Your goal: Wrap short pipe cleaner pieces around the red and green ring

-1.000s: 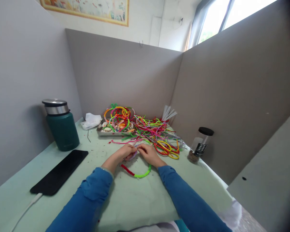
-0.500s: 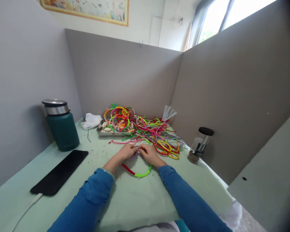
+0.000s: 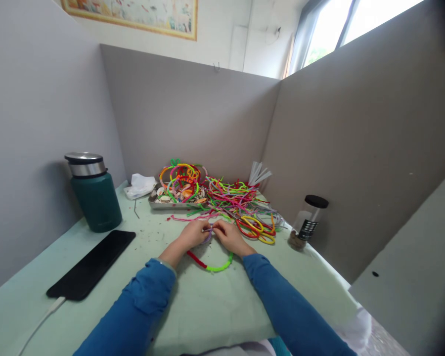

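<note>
My left hand [image 3: 193, 234] and my right hand [image 3: 229, 237] meet above the middle of the table, fingers pinched. Between them is a purple pipe cleaner [image 3: 206, 239], bent into a small curve and held by both sets of fingertips. A curved pipe cleaner band [image 3: 217, 269], dark red on the left and green on the right, lies below the hands. Its upper ends pass behind or under the hands, so I cannot tell whether it joins the purple piece. Scissors with red and yellow handles [image 3: 260, 223] lie just beyond my right hand.
A metal tray [image 3: 178, 205] holds shells and bent pipe cleaners, beside a heap of loose pipe cleaners [image 3: 233, 195]. A green bottle [image 3: 96, 198] and a black phone [image 3: 92, 264] with a cable stand left. A black-lidded jar [image 3: 307, 222] is at right. Grey partitions [image 3: 193, 109] enclose the table.
The fingers have shifted very slightly around the purple pipe cleaner, with the left hand a little changed in angle. The red and green band has stayed in place.
</note>
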Action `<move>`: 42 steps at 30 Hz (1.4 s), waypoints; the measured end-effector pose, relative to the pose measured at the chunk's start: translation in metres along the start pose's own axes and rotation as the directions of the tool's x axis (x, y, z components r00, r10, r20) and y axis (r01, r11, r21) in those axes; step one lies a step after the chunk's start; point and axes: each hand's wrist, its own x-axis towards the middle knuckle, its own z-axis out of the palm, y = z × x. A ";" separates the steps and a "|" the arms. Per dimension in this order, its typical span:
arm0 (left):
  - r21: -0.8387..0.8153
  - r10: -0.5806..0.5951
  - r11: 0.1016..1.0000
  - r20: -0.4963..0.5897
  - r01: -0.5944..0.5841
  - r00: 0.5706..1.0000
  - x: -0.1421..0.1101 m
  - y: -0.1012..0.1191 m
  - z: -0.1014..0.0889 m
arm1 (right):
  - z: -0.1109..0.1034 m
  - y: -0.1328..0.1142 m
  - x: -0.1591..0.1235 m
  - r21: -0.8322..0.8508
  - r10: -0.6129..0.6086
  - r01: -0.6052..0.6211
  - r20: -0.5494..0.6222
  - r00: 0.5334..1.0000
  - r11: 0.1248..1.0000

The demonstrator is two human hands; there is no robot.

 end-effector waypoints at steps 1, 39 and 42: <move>0.019 -0.001 1.000 0.000 0.001 1.000 0.000 0.000 0.000 | 0.000 0.000 0.000 -0.001 0.001 -0.001 -0.001 1.000 1.000; -0.240 -0.061 0.968 0.059 0.074 0.996 0.000 0.004 -0.005 | -0.002 -0.003 0.000 -0.001 0.024 -0.024 0.016 1.000 1.000; -0.288 -0.111 0.949 0.086 0.131 0.990 0.000 0.004 -0.004 | -0.002 -0.004 0.000 0.011 0.001 -0.001 0.017 1.000 1.000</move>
